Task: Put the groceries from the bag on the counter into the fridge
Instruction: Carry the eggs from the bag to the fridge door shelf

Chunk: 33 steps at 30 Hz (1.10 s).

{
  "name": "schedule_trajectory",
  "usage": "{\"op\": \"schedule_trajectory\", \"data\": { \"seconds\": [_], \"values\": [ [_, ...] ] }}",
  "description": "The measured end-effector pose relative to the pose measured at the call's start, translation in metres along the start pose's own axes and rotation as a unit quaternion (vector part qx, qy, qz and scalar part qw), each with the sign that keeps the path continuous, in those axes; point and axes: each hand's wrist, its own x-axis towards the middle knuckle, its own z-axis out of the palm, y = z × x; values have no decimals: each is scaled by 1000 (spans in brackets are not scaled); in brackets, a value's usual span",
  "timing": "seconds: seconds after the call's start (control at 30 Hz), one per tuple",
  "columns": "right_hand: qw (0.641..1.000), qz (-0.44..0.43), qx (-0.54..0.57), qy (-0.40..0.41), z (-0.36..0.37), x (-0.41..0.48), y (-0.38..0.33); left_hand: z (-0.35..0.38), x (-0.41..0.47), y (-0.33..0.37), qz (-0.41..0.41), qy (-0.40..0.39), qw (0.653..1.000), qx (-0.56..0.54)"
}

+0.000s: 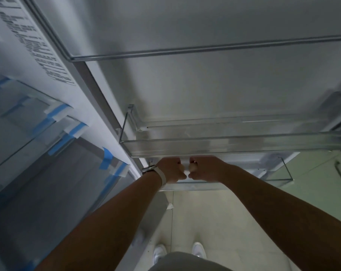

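The fridge door (204, 85) stands open in front of me, seen from above. My left hand (170, 170), with a white-strapped watch, and my right hand (206, 169) are side by side with knuckles nearly touching, just under a clear door bin (234, 144) and over a lower clear bin (267, 174). Each hand is closed on a small pale rounded item (192, 168); only slivers show between the fingers, so I cannot tell what the items are. No grocery bag or counter is in view.
The fridge interior lies to the left, with glass shelves (35, 122) edged with blue tape and a printed label (38, 45) on the wall. A metal rail (204, 48) crosses the door higher up. Below are pale floor tiles (214, 218) and my white shoes (199, 250).
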Motion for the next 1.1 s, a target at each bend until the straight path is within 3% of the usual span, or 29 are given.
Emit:
{"op": "schedule_trajectory", "data": {
  "seconds": [0.23,0.77,0.97,1.1],
  "values": [
    [996,-43,-74,-6,8,11,6,6,12,-3,-23,-50,998,34],
    [997,-51,-38,-34,7,13,19,3,7,-5,-40,-66,997,32],
    [997,-72,-34,8,2,4,29,1,-20,-3,-43,62,997,-3],
    [993,-66,-79,54,-4,-11,34,-1,-37,2,19,114,993,-30]
  ]
}}
